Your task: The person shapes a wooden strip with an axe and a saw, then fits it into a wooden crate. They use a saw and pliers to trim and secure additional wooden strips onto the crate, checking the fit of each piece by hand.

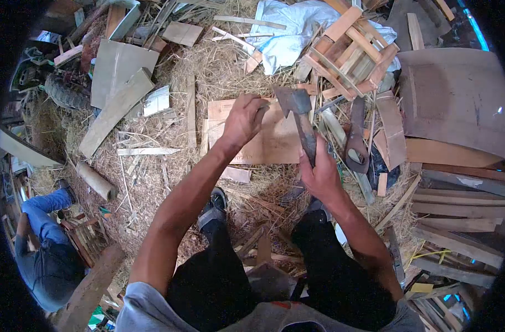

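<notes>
Presently the wooden board (pixel 274 138) lies crosswise ahead, nearer the left hand (pixel 244 122), which curls over it, though whether around anything I cannot tell; the right hand (pixel 322 170), by the board's right edge, grips the hatchet (pixel 302 119), slanting forward-left

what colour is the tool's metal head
The metal head is dark grey, seen in the head-worn camera's view.

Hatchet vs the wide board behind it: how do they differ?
The hatchet is narrow with a dark head; the wide board is pale brown. The hatchet is gripped in the right hand; the wide board lies flat. Shared: each is partly covered by a hand, the board by the left hand.
</notes>
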Motion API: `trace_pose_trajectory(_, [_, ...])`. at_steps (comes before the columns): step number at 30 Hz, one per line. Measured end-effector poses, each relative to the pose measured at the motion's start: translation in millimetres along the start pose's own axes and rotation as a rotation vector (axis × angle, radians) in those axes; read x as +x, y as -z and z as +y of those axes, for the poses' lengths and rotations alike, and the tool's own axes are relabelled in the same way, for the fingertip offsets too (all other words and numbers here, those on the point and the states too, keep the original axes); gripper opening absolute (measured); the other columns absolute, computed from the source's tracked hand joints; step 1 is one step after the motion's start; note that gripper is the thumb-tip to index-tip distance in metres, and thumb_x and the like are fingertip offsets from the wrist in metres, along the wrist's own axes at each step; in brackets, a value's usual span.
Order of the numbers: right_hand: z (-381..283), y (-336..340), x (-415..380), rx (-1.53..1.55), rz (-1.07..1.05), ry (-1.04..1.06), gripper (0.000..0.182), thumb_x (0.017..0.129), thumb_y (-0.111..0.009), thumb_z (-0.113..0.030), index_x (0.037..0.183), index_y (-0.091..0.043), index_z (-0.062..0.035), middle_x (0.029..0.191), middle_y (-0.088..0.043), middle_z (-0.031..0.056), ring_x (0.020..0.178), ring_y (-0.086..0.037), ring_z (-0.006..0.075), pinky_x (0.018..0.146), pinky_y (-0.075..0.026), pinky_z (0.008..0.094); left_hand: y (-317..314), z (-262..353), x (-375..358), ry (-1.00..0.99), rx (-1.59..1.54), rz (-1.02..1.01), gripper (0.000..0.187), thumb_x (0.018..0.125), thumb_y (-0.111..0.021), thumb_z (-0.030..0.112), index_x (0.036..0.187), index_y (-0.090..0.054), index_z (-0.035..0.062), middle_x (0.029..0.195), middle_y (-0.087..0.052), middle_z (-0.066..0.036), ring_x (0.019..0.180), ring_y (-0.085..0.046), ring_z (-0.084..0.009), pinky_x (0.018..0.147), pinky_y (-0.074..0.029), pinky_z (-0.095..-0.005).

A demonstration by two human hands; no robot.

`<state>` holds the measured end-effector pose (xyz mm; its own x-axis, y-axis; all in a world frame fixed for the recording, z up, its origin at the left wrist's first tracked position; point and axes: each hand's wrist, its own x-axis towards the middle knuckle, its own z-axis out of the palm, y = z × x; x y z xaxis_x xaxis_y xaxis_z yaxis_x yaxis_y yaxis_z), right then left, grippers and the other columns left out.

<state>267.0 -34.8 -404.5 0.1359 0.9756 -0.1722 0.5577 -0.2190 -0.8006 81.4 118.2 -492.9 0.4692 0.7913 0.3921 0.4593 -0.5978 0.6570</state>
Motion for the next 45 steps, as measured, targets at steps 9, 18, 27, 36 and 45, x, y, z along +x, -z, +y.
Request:
trace_pose_trajectory(9, [37.0, -29.6, -0.9, -0.031, -0.044, -0.011, 0.049, 0.092, -0.055, -0.010, 0.135, -0.039, 0.0061, 0.111, -0.058, 0.0340, 0.108, -0.055, 0.0517, 0.092, -0.045, 0.0510, -17.3, -16.4, -51.5, 0.099, 0.066, -0.154, 0.046, 0.080, -0.070, 0.018, 0.123, -0.058, 0.0060, 0.121, -0.057, -0.013, 0.114, -0.052, -0.0330, 0.097, -0.041, -0.0440])
trace_pose_trajectory(18, [2.9, -0.2, 1.0, 0.083, 0.039, -0.092, 0.048, 0.096, -0.053, -0.017, 0.138, -0.039, 0.0023, 0.109, -0.061, 0.0311, 0.104, -0.062, 0.0482, 0.087, -0.049, 0.0501, -27.7, -33.0, -49.9, 0.140, -0.001, -0.266, 0.024, 0.086, -0.062, 0.013, 0.109, -0.065, 0.0081, 0.103, -0.061, -0.009, 0.097, -0.057, -0.0312, 0.085, -0.044, -0.0432])
trace_pose_trajectory(27, [30.2, -9.2, -0.3, -0.001, 0.031, -0.031, 0.043, 0.095, -0.058, -0.021, 0.131, -0.045, 0.0008, 0.094, -0.066, 0.0233, 0.088, -0.067, 0.0425, 0.075, -0.051, 0.0447, -21.2, -24.6, -53.2, 0.079, 0.058, -0.263, 0.024, 0.084, -0.066, 0.016, 0.107, -0.066, 0.0096, 0.101, -0.061, -0.009, 0.093, -0.057, -0.0316, 0.082, -0.045, -0.0427])
trace_pose_trajectory(36, [27.3, -11.0, -5.0, 0.011, -0.041, -0.119, 0.053, 0.091, -0.058, -0.014, 0.138, -0.040, 0.0030, 0.111, -0.061, 0.0310, 0.103, -0.060, 0.0486, 0.087, -0.049, 0.0507, -28.5, -19.4, -52.2, 0.135, 0.020, -0.200, 0.022, 0.085, -0.069, 0.018, 0.105, -0.066, 0.0084, 0.102, -0.061, -0.010, 0.090, -0.056, -0.0329, 0.082, -0.045, -0.0437])
trace_pose_trajectory(45, [33.0, -21.1, -1.8, 0.004, -0.096, -0.111, 0.050, 0.094, -0.055, -0.017, 0.137, -0.040, 0.0029, 0.115, -0.059, 0.0307, 0.106, -0.060, 0.0471, 0.089, -0.048, 0.0505, -28.4, -15.9, -51.0, 0.109, 0.056, -0.157, 0.027, 0.076, -0.072, 0.010, 0.102, -0.068, 0.0077, 0.098, -0.065, -0.010, 0.088, -0.060, -0.0331, 0.079, -0.046, -0.0429])
